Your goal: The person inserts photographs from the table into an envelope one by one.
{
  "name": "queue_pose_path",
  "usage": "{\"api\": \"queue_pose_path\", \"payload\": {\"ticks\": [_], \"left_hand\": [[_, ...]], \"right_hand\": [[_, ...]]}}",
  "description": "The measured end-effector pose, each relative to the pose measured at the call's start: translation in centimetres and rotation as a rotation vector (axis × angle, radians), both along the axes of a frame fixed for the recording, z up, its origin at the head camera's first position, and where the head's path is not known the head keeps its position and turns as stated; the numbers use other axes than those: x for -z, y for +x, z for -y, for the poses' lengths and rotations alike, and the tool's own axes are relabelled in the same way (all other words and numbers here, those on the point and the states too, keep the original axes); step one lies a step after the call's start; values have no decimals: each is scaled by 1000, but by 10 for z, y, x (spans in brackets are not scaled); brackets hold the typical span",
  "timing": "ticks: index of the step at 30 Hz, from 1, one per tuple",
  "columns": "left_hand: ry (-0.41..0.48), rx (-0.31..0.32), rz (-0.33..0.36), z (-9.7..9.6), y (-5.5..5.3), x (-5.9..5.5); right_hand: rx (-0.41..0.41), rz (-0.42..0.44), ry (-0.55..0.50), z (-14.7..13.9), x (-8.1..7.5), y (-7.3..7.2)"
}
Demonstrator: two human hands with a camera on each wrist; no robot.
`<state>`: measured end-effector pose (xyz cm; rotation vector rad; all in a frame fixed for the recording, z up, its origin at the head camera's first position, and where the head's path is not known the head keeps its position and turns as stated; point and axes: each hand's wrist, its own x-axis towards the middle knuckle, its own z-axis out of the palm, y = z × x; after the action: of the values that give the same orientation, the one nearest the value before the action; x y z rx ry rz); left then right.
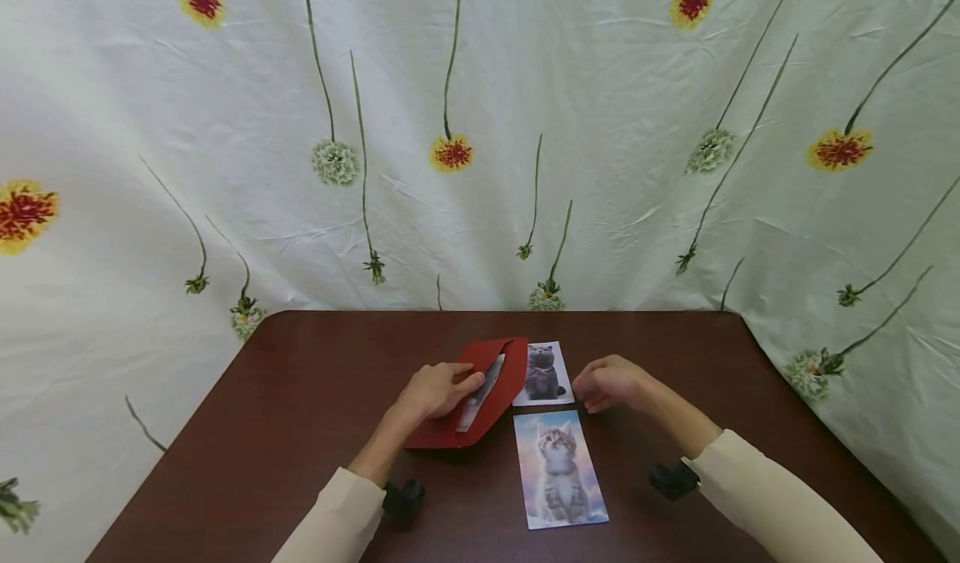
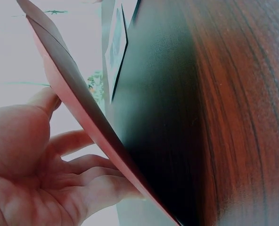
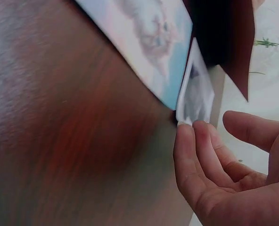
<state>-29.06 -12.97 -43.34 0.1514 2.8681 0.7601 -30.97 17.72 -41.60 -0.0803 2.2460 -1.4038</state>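
Observation:
My left hand (image 1: 437, 389) grips a red envelope (image 1: 512, 384), thumb at its open mouth, and holds it tilted over the table. Inside the mouth shows the edge of a pale paper piece (image 1: 480, 396), mostly hidden. Right of the envelope lies a picture of a grey cat (image 1: 544, 373), its left edge overlapped by the envelope in the head view. The fingertips of my right hand (image 1: 611, 382) are right at this picture's edge, and in the right wrist view the thumb (image 3: 252, 127) stands apart from it. Nearer me lies a larger picture of a tabby kitten (image 1: 561, 471).
All of this is on a dark brown wooden table (image 1: 300, 429). Behind it hangs a white curtain (image 1: 480, 213) printed with flowers, reaching down to the table's far edge. A black wrist camera (image 1: 403, 500) sits under the left wrist and another (image 1: 673, 480) under the right.

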Motion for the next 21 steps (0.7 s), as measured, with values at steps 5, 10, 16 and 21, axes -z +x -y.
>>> {"api": "queue_pose_path", "payload": {"ticks": [5,10,16,21], "left_hand": [[7,-5,1,0,0,0],[8,-9,1,0,1,-1],[0,-10,8,0,1,-1],[-6,-2,3,-1,1,-1]], "right_hand": [[-22,14,46,-4,8,5],[-22,24,60,-5,14,7],[-31,8,67,-5,18,7],[-23,-11,95,-4,21,8]]}}
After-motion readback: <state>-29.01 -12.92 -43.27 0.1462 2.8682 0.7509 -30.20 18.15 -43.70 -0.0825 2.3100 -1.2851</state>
